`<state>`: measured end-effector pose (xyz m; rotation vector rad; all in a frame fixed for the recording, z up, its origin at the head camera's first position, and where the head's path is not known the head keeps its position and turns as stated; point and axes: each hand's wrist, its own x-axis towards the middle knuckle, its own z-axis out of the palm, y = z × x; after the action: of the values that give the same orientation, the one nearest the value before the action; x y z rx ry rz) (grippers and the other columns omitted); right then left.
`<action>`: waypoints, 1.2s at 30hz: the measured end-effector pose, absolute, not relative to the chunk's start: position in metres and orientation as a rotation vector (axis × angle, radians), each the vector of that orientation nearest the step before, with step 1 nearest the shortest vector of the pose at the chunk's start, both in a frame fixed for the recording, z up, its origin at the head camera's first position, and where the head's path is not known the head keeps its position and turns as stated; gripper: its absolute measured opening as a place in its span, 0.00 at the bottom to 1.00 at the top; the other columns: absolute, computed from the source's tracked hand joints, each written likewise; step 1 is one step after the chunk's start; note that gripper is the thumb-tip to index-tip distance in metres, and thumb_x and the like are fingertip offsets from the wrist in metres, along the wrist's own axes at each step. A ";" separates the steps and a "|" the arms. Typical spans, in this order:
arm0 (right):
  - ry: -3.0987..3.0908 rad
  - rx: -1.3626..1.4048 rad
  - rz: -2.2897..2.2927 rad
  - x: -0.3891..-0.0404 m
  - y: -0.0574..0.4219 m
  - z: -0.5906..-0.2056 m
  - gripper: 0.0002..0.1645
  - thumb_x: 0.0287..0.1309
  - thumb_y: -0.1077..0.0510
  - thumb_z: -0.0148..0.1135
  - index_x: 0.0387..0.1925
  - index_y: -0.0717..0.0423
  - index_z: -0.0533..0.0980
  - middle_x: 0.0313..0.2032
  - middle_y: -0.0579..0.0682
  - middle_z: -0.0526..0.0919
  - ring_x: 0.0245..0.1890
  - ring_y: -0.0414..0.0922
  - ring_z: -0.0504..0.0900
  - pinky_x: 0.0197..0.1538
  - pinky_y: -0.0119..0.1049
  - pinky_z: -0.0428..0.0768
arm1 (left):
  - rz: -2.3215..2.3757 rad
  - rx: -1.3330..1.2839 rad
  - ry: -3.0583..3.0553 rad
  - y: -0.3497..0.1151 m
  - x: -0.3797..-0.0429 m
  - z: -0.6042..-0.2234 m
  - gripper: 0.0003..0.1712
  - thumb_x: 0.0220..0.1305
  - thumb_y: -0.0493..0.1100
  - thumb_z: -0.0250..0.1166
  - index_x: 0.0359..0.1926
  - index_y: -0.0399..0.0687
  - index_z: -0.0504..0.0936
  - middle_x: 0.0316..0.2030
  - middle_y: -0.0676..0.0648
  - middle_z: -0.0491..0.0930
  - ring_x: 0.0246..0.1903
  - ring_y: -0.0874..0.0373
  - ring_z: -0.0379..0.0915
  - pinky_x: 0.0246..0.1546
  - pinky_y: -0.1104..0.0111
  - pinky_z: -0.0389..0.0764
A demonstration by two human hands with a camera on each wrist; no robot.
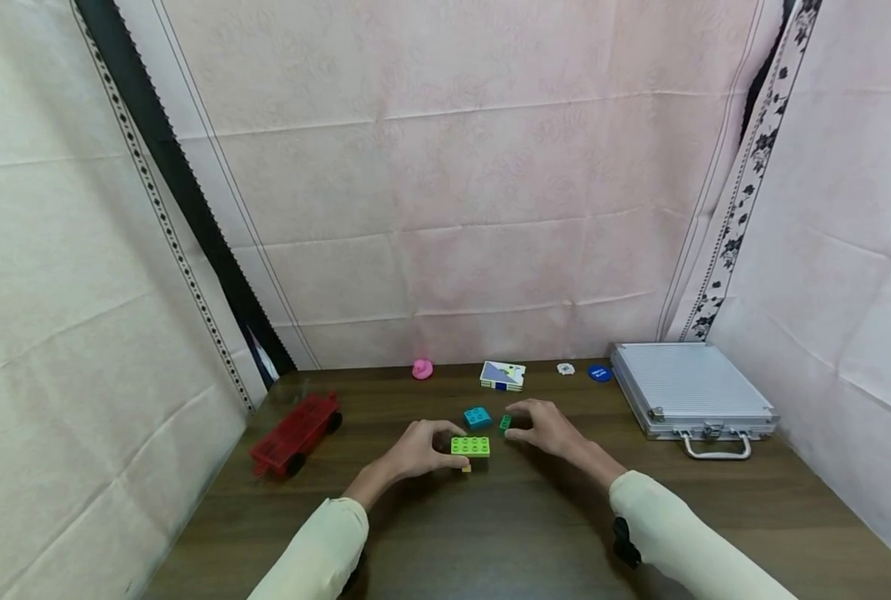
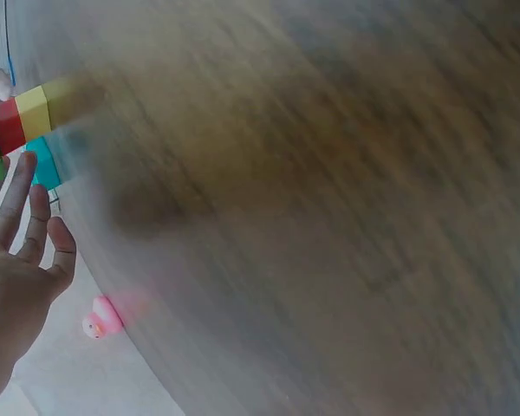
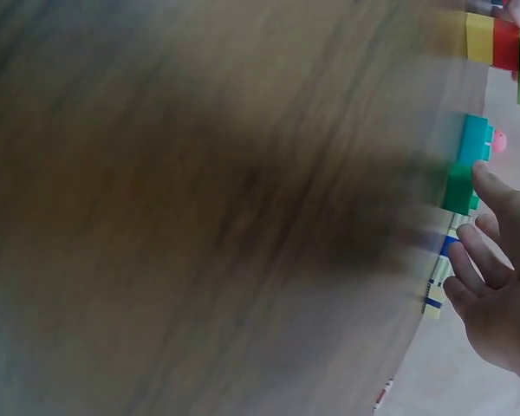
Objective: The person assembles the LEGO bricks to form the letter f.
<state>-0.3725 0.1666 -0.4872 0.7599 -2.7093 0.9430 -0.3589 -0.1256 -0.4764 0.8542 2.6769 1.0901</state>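
Note:
My left hand (image 1: pixel 420 450) pinches a lime-green toy brick (image 1: pixel 471 447) at its left end, thumb on the near side and fingers on the far side. Below the lime brick sit a red brick (image 3: pixel 506 43) and a yellow brick (image 3: pixel 479 37), stacked on the table. Farther right, my right hand (image 1: pixel 546 427) has thumb and fingers spread around a small green brick (image 1: pixel 505 423), the thumb tip right at its edge. A teal brick (image 1: pixel 478 417) stands just left of the green one.
A red toy cart (image 1: pixel 298 436) with black wheels is on the left. Along the back lie a pink duck (image 1: pixel 422 369), a small patterned box (image 1: pixel 503 375), a white piece (image 1: pixel 565 368) and a blue disc (image 1: pixel 599 373). A silver case (image 1: pixel 693 387) occupies the right.

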 end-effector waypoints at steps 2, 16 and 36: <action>-2.713 0.764 0.945 -0.375 0.166 -0.490 0.27 0.63 0.58 0.74 0.59 0.69 0.79 0.52 0.61 0.86 0.53 0.56 0.85 0.53 0.51 0.83 | 1.101 0.857 2.672 -0.125 -0.359 -0.476 0.22 0.62 0.52 0.78 0.55 0.55 0.86 0.40 0.55 0.81 0.42 0.49 0.77 0.39 0.68 0.77; -2.744 0.703 0.973 -0.381 0.159 -0.494 0.21 0.64 0.59 0.73 0.56 0.63 0.82 0.46 0.55 0.88 0.48 0.51 0.86 0.51 0.48 0.84 | 1.118 0.838 2.670 -0.121 -0.359 -0.479 0.17 0.62 0.49 0.77 0.52 0.56 0.88 0.38 0.55 0.82 0.40 0.52 0.78 0.37 0.69 0.78; -2.642 0.850 0.928 -0.359 0.153 -0.449 0.22 0.63 0.57 0.74 0.58 0.56 0.82 0.55 0.54 0.86 0.59 0.54 0.83 0.60 0.52 0.80 | 1.142 0.804 2.634 -0.123 -0.359 -0.479 0.19 0.62 0.49 0.77 0.53 0.53 0.87 0.39 0.50 0.83 0.39 0.53 0.76 0.38 0.67 0.79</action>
<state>-0.3591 0.1533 -0.4492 0.8497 -2.6421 0.9284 -0.3590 -0.1226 -0.4786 0.8041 2.6338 1.1424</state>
